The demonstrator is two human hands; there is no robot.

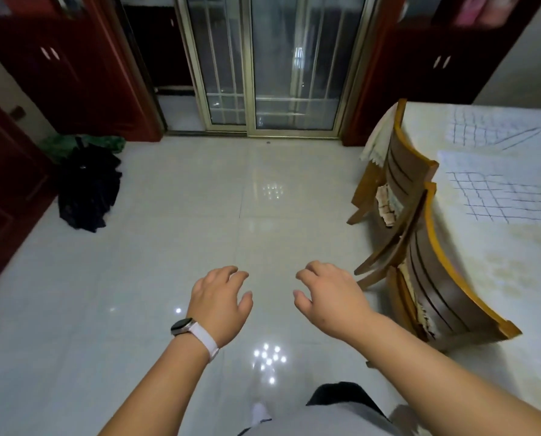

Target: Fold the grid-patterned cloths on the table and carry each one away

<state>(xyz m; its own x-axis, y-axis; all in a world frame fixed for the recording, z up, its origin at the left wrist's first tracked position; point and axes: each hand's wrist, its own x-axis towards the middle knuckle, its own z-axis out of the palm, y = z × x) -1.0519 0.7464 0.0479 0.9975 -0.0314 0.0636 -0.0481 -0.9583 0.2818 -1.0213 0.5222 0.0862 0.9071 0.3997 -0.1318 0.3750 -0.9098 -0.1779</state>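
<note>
Two white cloths with a dark grid pattern lie on the table (483, 278) at the right: one (495, 133) farther back, one (511, 193) nearer. Both lie spread out with some creases. My left hand (220, 305), with a watch on the wrist, and my right hand (329, 297) hang over the tiled floor, well left of the table. Both hold nothing, their fingers loosely curled and pointing down.
Two wooden chairs (398, 184) (445, 294) stand pushed against the table's left side. A dark heap of clothing (88, 187) lies on the floor at the left by red cabinets (58, 73). Glass sliding doors (272, 64) stand ahead.
</note>
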